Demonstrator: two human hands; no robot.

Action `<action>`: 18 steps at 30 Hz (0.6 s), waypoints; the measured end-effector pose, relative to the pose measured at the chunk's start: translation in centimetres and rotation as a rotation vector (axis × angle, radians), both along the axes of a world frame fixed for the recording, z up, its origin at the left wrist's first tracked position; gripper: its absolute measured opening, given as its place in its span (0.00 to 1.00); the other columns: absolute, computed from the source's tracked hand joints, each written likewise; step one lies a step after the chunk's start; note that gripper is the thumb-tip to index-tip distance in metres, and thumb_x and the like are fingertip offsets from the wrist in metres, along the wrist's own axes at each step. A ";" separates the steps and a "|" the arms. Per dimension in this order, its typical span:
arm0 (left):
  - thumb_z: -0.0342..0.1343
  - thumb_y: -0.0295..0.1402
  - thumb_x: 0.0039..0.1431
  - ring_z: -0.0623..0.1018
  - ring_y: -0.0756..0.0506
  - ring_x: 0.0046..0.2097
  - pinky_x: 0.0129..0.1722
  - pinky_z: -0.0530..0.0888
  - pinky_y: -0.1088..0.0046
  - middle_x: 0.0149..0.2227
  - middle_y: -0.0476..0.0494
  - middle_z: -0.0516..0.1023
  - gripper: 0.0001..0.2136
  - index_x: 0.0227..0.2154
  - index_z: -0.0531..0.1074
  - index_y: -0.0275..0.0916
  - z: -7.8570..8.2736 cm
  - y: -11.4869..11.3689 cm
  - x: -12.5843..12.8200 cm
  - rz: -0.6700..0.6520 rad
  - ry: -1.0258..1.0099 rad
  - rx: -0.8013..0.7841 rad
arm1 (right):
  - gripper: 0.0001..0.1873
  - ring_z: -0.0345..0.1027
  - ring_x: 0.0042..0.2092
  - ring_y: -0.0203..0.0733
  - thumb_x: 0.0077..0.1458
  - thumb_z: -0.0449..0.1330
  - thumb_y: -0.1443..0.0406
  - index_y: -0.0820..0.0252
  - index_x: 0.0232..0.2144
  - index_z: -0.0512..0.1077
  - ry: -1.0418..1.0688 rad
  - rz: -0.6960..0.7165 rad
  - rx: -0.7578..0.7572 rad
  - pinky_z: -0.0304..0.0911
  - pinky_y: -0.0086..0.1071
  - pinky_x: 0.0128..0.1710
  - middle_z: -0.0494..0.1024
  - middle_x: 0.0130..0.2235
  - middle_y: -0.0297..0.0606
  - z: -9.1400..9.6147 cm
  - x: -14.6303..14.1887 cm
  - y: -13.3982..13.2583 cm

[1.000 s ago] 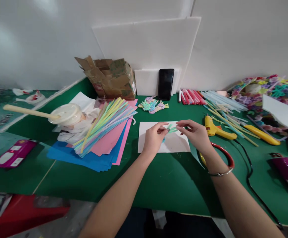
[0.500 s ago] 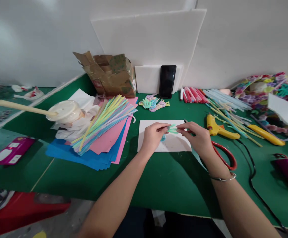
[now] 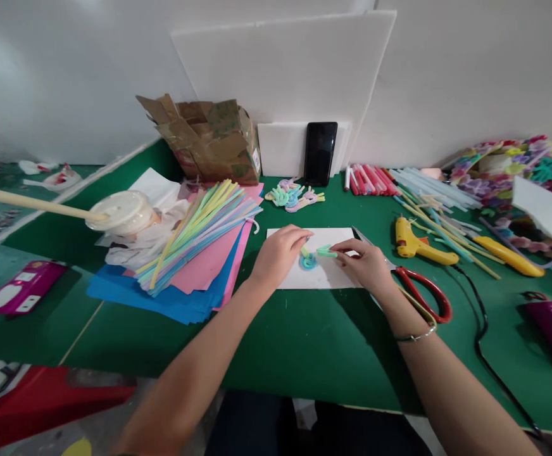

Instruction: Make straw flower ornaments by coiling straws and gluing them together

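Observation:
My right hand (image 3: 365, 263) pinches a bent light-green pipe cleaner piece (image 3: 326, 251) just above a white sheet (image 3: 337, 277). Left of that piece lies a blue coiled pipe cleaner (image 3: 309, 261), with a short yellow-green bit (image 3: 304, 251) at its upper edge. Over the sheet's left part is my left hand (image 3: 280, 253), its fingers pressed together close to the coil; what they hold, if anything, is hidden. Scissors with red handles (image 3: 425, 292) lie partly under my right wrist.
Pastel pipe cleaners (image 3: 204, 221) lie on coloured sheets (image 3: 162, 303) at left, beside a lidded cup (image 3: 119, 212). Behind are a cardboard box (image 3: 214, 142), finished coiled shapes (image 3: 290, 195) and a phone (image 3: 321, 154). At right: markers (image 3: 371, 180), a yellow glue gun (image 3: 421, 246), a yellow cutter (image 3: 508, 256).
My left hand has let go of the green piece and moved left. My right hand keeps it, slightly lower. The blue coil shows more fully now.

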State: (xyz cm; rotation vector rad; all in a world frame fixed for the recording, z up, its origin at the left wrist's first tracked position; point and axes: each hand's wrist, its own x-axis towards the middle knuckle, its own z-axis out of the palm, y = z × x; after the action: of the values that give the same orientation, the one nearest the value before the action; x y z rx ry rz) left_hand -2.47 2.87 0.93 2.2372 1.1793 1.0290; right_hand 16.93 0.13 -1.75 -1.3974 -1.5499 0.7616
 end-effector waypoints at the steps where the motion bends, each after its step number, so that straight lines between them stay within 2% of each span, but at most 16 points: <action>1: 0.51 0.25 0.57 0.76 0.47 0.41 0.42 0.72 0.69 0.38 0.44 0.78 0.08 0.36 0.74 0.38 -0.3 0.0 -0.4 -0.054 0.053 0.054 | 0.07 0.67 0.26 0.37 0.45 0.58 0.63 0.59 0.26 0.75 0.009 -0.012 -0.033 0.64 0.31 0.26 0.77 0.28 0.38 -0.1 -0.1 0.1; 4: 0.52 0.27 0.58 0.75 0.46 0.43 0.44 0.71 0.68 0.40 0.43 0.77 0.07 0.39 0.72 0.37 -1.3 -0.3 -1.1 -0.157 0.090 0.137 | 0.08 0.67 0.27 0.37 0.44 0.58 0.64 0.59 0.26 0.76 0.008 -0.012 -0.082 0.62 0.31 0.26 0.77 0.27 0.37 -0.1 -0.2 0.2; 9: 0.58 0.29 0.52 0.75 0.46 0.43 0.43 0.72 0.69 0.40 0.44 0.76 0.12 0.41 0.68 0.38 -2.6 -0.7 -0.5 -0.147 0.101 0.071 | 0.08 0.67 0.28 0.38 0.43 0.58 0.63 0.59 0.25 0.75 -0.006 0.032 -0.069 0.60 0.30 0.26 0.78 0.28 0.37 0.1 -0.3 0.3; 15: 0.61 0.32 0.49 0.73 0.44 0.44 0.43 0.72 0.65 0.40 0.44 0.75 0.16 0.41 0.67 0.39 -2.4 -1.0 -0.6 -0.133 0.202 0.067 | 0.07 0.67 0.29 0.37 0.45 0.58 0.64 0.59 0.26 0.76 -0.014 0.087 -0.006 0.58 0.29 0.25 0.78 0.29 0.37 0.3 -0.4 0.3; 18: 0.60 0.30 0.50 0.73 0.44 0.45 0.44 0.71 0.65 0.41 0.44 0.75 0.15 0.41 0.66 0.39 -2.3 -0.9 -1.1 -0.145 0.212 0.031 | 0.07 0.67 0.29 0.37 0.45 0.58 0.64 0.58 0.26 0.76 -0.010 0.108 0.006 0.58 0.29 0.25 0.78 0.30 0.37 0.4 -0.5 0.2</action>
State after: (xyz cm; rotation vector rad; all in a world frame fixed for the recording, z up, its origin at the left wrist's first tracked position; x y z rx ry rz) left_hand -3.53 2.00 -1.38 2.4644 1.0700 0.7745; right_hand 16.46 0.32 -1.31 -1.3238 -1.6446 0.8150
